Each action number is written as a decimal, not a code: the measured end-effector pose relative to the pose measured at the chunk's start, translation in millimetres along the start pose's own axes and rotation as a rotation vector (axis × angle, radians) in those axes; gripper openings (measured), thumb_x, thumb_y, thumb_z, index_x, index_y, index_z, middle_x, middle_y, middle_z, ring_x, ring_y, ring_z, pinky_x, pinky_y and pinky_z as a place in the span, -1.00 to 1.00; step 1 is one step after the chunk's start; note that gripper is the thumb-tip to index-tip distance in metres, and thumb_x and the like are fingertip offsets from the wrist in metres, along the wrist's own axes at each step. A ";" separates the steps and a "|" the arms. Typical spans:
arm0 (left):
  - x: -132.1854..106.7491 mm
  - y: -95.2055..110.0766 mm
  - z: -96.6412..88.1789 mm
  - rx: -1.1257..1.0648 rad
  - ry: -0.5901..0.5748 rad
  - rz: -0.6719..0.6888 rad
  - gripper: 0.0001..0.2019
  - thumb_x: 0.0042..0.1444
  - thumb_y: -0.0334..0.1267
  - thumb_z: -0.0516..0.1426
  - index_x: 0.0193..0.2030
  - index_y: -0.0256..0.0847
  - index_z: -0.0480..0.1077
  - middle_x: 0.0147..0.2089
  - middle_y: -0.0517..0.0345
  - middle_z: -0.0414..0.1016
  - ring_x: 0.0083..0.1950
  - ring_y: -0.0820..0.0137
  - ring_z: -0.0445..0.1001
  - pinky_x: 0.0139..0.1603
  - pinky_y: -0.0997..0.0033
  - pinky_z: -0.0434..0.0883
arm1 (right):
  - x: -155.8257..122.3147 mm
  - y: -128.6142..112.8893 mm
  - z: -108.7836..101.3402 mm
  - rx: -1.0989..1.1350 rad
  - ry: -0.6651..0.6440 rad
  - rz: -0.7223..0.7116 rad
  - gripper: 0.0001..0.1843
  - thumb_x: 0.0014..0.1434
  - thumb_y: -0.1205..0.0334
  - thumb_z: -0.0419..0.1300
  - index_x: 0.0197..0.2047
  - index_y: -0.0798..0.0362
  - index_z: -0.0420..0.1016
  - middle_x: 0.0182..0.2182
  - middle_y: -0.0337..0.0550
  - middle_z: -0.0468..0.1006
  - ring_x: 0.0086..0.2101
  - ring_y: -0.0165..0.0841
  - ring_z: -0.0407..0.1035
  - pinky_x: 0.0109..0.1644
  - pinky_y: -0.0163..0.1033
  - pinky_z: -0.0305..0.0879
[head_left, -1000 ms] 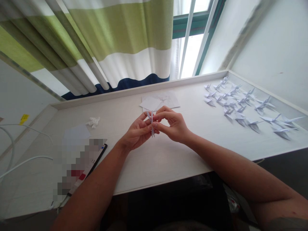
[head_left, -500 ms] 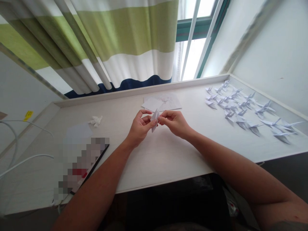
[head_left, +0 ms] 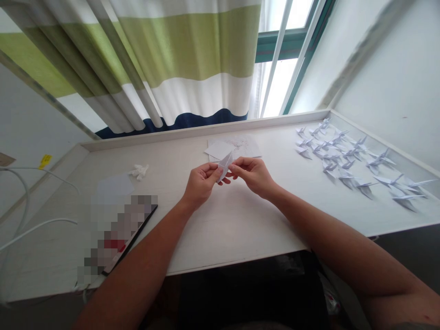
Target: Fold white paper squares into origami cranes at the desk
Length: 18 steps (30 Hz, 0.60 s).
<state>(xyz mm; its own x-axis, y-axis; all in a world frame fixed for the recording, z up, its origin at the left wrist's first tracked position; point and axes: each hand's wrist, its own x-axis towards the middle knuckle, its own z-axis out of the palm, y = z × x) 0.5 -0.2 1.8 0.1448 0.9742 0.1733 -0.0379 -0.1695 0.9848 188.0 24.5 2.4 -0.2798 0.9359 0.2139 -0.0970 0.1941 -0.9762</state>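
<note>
One folded paper piece, white, pointed at the top, in two hands above a white table.

Folded paper piece [head_left: 226, 164]: gripped between thumb and fingers of the left hand [head_left: 202, 182], tilted; right hand [head_left: 252, 174], thumb and forefinger at its right edge, whether pinching or merely touching cannot be told. Handling, as judged: a firm left pinch low on the piece, layers aligned, the right fingertips working each edge lightly, then pressing the crease flat from tip to base; tugging may tear thin points. Just beyond: one plain sheet [head_left: 216, 149], overlapping one printed sheet [head_left: 252, 147]. Farther right, on the table [head_left: 220, 233]: many folded paper cranes [head_left: 354, 151], grouped. Well left: one crumpled white scrap [head_left: 139, 172].
</note>
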 end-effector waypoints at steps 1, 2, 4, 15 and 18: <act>0.1 0.1 -0.6 0.017 0.001 0.007 -0.63 0.23 0.05 0.36 -0.15 -0.28 0.60 -0.26 -0.06 0.75 -0.29 0.22 0.71 -0.23 0.27 0.52 | 0.3 1.0 0.0 0.003 -0.009 -0.002 -0.50 0.06 -0.25 0.52 -0.33 0.05 0.65 -0.41 -0.15 0.66 -0.32 -0.29 0.58 -0.19 -0.14 0.53; 0.2 0.1 -1.3 0.031 -0.001 0.011 -0.62 0.23 0.06 0.36 -0.15 -0.28 0.61 -0.26 -0.06 0.75 -0.28 0.20 0.72 -0.23 0.27 0.52 | 0.7 2.0 -0.1 0.004 -0.017 -0.005 -0.51 0.06 -0.25 0.52 -0.33 0.05 0.64 -0.41 -0.15 0.66 -0.32 -0.29 0.57 -0.18 -0.13 0.53; 0.3 0.2 -2.4 0.052 -0.006 0.013 -0.60 0.22 0.09 0.36 -0.16 -0.29 0.61 -0.27 -0.07 0.75 -0.26 0.18 0.73 -0.23 0.27 0.53 | 1.4 3.7 -0.2 0.004 -0.027 -0.009 -0.50 0.06 -0.25 0.52 -0.34 0.04 0.64 -0.42 -0.15 0.66 -0.34 -0.30 0.54 -0.18 -0.12 0.53; 0.2 2.8 -5.7 0.058 -0.069 -0.007 -0.62 0.21 0.07 0.38 -0.23 -0.27 0.58 -0.29 -0.09 0.74 -0.22 0.14 0.74 -0.18 0.23 0.56 | -0.3 5.9 2.8 -0.003 -0.033 0.005 -0.47 0.04 -0.28 0.52 -0.41 0.05 0.60 -0.46 -0.15 0.65 -0.39 -0.31 0.53 -0.21 -0.12 0.51; 1.0 0.6 -6.4 0.039 -0.081 -0.025 -0.63 0.20 0.06 0.39 -0.23 -0.27 0.58 -0.30 -0.08 0.73 -0.22 0.14 0.73 -0.18 0.22 0.55 | -0.4 6.1 2.5 -0.017 -0.042 0.015 -0.48 0.07 -0.27 0.51 -0.41 0.06 0.59 -0.47 -0.16 0.64 -0.39 -0.31 0.54 -0.19 -0.11 0.52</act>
<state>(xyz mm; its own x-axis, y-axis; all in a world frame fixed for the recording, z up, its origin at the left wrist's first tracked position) -5.7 1.7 2.4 0.2251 0.9630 0.1479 0.0053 -0.1530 0.9882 185.1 24.5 -3.6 -0.3209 0.9257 0.2002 -0.0767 0.1853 -0.9797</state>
